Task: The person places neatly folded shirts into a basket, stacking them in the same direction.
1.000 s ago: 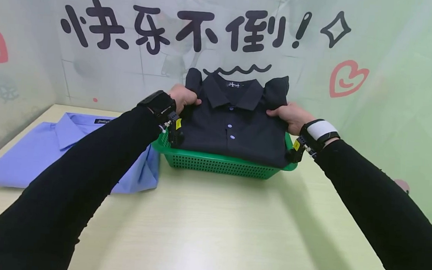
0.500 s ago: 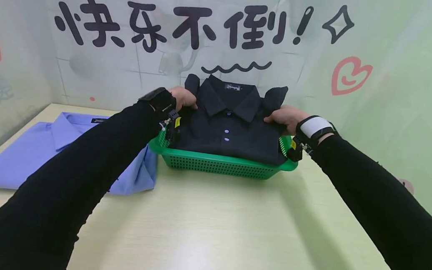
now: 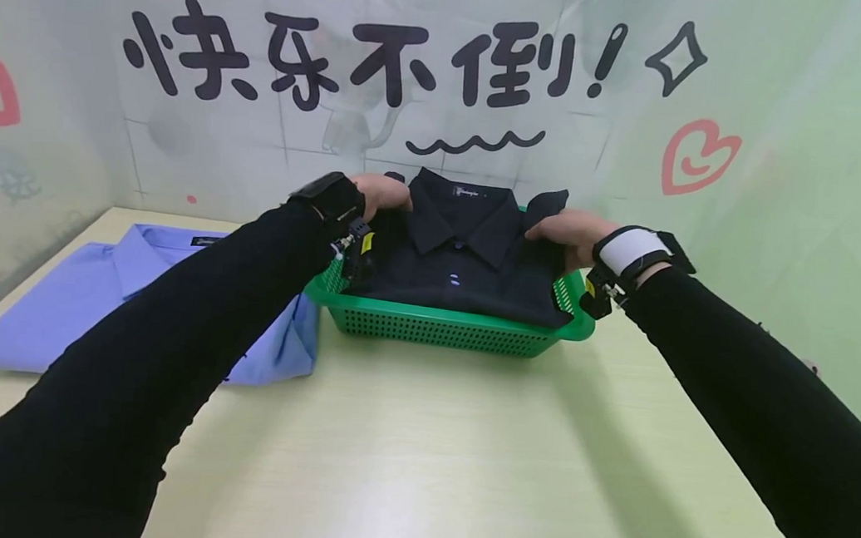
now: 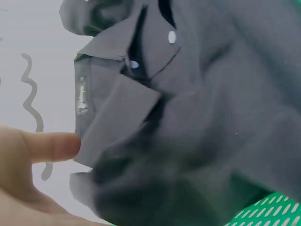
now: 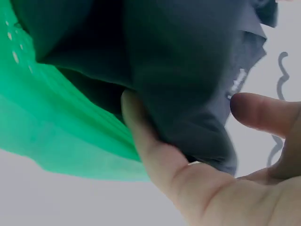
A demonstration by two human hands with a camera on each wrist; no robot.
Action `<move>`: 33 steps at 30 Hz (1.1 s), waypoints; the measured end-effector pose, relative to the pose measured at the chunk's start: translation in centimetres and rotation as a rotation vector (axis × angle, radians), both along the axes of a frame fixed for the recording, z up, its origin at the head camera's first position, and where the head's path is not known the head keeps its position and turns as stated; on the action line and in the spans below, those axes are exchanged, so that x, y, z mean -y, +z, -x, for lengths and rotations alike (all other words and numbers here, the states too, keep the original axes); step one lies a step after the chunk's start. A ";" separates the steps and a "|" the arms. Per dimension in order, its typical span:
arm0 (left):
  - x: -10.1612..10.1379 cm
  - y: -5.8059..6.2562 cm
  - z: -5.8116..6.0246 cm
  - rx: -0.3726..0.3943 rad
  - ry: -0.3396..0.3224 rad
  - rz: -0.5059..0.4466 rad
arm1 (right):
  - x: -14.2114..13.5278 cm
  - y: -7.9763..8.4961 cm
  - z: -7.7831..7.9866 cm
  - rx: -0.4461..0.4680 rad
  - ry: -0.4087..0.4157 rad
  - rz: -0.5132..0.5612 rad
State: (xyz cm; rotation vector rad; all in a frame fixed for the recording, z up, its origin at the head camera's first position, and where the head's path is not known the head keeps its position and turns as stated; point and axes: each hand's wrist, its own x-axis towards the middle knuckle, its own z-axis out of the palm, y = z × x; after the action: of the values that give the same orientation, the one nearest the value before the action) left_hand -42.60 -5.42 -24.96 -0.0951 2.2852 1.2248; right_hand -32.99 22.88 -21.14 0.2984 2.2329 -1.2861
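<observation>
A folded black shirt [image 3: 469, 255] with a collar and pale buttons lies in a green plastic basket [image 3: 442, 324], its collar toward the back. My left hand [image 3: 383, 192] is at the shirt's left shoulder; in the left wrist view its straight thumb [image 4: 56, 146] is beside the collar, and the other fingers are hidden. At the opposite shoulder is my right hand [image 3: 571, 230]. In the right wrist view, its thumb [image 5: 263, 113] and a nearly straight finger [image 5: 150, 141] are spread apart, with black cloth between them and the finger along the shirt's side.
A folded blue shirt [image 3: 61, 301] lies on the pale wooden table [image 3: 418, 443], left of the basket and partly behind my left sleeve [image 3: 131, 365]. Behind the table hangs a printed backdrop [image 3: 489, 73] with large characters and hearts.
The black shirt has sunk lower into the basket, its collar dropping down from the backdrop. Both hands have come down with it, and more of the basket's right end shows.
</observation>
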 end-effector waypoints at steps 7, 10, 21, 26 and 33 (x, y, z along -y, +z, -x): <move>0.0 4.4 -5.7 0.031 0.079 -0.098 | -0.1 2.5 -1.9 -0.117 0.099 -0.198; -0.3 5.5 -8.5 -0.048 0.176 -0.132 | 0.3 2.9 -3.0 -0.196 0.090 -0.245; 0.1 4.6 -16.3 -0.172 0.215 -0.340 | 2.8 0.3 -8.7 -0.660 0.067 -0.382; 1.3 4.2 -19.1 -0.137 0.166 -0.471 | 4.6 -0.9 -11.4 -0.766 0.060 -0.334; 2.1 4.5 -22.1 -0.132 0.145 -0.576 | 6.6 -2.4 -14.8 -0.856 0.010 -0.208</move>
State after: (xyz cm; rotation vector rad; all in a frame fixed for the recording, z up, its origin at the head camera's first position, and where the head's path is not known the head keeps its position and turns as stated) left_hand -20.54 -7.52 -20.51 0.0333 1.9644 1.9656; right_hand -18.21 16.30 -23.49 -0.2514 3.0735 -1.3259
